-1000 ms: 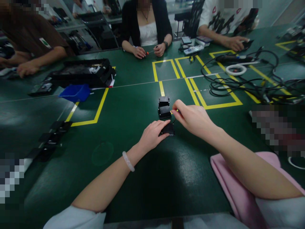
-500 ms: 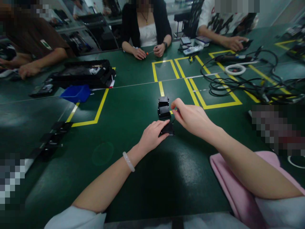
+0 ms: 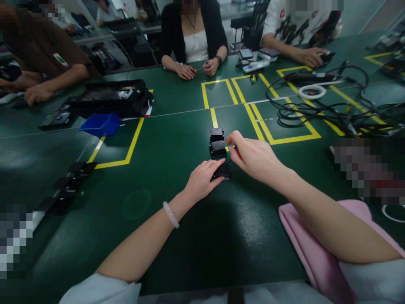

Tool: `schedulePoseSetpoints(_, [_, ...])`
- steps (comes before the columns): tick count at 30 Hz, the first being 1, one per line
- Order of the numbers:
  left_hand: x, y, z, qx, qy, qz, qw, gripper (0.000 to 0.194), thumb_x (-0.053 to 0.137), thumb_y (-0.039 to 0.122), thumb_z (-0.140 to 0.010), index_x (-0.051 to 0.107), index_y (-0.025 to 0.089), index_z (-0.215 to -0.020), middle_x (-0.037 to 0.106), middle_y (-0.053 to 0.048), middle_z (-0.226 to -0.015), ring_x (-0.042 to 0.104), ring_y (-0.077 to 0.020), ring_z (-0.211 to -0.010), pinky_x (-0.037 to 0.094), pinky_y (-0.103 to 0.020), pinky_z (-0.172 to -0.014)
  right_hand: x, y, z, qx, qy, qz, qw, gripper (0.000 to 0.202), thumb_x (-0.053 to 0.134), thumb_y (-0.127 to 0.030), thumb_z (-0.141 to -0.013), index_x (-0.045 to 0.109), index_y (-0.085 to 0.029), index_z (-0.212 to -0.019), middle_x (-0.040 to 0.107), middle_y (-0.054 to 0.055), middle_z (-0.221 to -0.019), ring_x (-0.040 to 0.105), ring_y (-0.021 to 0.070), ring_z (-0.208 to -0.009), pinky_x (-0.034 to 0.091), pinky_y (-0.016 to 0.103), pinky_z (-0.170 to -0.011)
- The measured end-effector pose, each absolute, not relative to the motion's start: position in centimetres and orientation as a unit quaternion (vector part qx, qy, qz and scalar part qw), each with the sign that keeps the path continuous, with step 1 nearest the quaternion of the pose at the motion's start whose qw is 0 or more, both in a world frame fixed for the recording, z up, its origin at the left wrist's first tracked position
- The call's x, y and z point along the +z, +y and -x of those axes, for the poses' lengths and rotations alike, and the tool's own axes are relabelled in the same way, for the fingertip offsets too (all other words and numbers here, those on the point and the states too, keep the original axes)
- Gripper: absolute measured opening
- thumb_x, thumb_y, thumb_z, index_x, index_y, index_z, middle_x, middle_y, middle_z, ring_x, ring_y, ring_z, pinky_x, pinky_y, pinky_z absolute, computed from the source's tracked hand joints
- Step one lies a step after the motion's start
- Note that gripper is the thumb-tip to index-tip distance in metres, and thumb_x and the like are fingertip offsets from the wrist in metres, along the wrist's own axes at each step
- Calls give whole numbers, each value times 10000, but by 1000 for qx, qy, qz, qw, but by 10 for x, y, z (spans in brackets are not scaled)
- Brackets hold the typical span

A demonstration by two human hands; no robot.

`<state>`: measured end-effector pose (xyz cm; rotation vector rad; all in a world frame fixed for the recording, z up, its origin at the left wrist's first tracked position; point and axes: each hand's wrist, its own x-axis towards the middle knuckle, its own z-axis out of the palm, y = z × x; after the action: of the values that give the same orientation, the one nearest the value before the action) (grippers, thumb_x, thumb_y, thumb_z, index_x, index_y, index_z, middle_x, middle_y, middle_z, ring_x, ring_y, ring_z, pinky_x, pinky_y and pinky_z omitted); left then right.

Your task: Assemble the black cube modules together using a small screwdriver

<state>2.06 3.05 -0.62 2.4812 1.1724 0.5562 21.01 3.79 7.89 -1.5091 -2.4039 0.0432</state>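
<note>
On the table in front of me, my left hand (image 3: 202, 179) grips a small black part (image 3: 223, 171), with the thumb at its near side and the fingers over its far edge. My right hand (image 3: 253, 154) is pinched closed just above and to the right of that part. A thin dark sliver shows below its fingertips; whether the hand holds it or it belongs to the part, I cannot tell. Directly beyond stand two similar black parts, a nearer one (image 3: 218, 147) and a farther one (image 3: 217, 134), in line with the held one.
More black parts (image 3: 68, 183) lie in a row at left. Behind them are a blue scoop-like tray (image 3: 100, 124) and a black bin (image 3: 110, 99). Tangled cables (image 3: 303, 112) spread at right, and a pink cloth (image 3: 299, 228) lies under my right forearm. Several co-workers sit opposite.
My hands and the black parts stay almost exactly where they were. Across the table, a co-worker's hands have shifted slightly around a small orange-ended item.
</note>
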Motion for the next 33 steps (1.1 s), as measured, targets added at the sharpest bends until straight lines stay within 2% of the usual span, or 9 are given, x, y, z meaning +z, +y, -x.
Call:
schedulePoseSetpoints(5, [-6, 31, -20, 192, 410, -875, 172, 489, 556, 312, -879, 423, 205, -1337, 573, -79, -1210, 528, -228, -1074, 452, -398, -941, 79, 39, -211, 0, -839, 529, 130, 306, 295, -381, -958, 524, -184, -1011, 675, 29, -770, 592, 157, -628, 241, 259, -533])
schedulePoseSetpoints(11, [-8, 31, -20, 197, 409, -874, 173, 499, 563, 319, -875, 422, 209, -1341, 573, -84, -1206, 529, -231, -1085, 453, -406, -942, 77, 39, -211, 7, -832, 534, 147, 271, 315, -311, -943, 494, -174, -1093, 680, 28, -777, 598, 159, -634, 240, 254, -527])
schedulePoseSetpoints(18, [-9, 31, -20, 203, 408, -873, 173, 498, 560, 312, -877, 421, 209, -1344, 576, -84, -1201, 528, -232, -1070, 452, -408, -937, 78, 38, -211, -1, -840, 526, 136, 299, 298, -377, -959, 524, -187, -1008, 683, 33, -782, 595, 154, -638, 236, 258, -538])
schedulePoseSetpoints(23, [-9, 31, -20, 199, 410, -873, 174, 496, 559, 318, -878, 422, 210, -1342, 576, -80, -1201, 528, -231, -1074, 448, -396, -939, 80, 38, -211, -3, -835, 534, 134, 257, 308, -311, -953, 510, -186, -1049, 684, 25, -790, 594, 149, -631, 223, 256, -523])
schedulePoseSetpoints(28, [-9, 31, -20, 198, 411, -874, 169, 493, 555, 313, -881, 420, 203, -1343, 574, -78, -1211, 525, -225, -1072, 446, -395, -943, 80, 38, -211, -8, -840, 527, 127, 301, 299, -380, -961, 524, -186, -1014, 680, 25, -772, 606, 158, -640, 227, 260, -522])
schedulePoseSetpoints(33, [-7, 31, -21, 193, 412, -874, 171, 499, 553, 317, -881, 414, 207, -1347, 574, -80, -1208, 527, -232, -1076, 450, -395, -937, 80, 38, -211, -10, -836, 534, 128, 273, 304, -324, -957, 520, -184, -1049, 685, 25, -786, 605, 150, -640, 227, 259, -524])
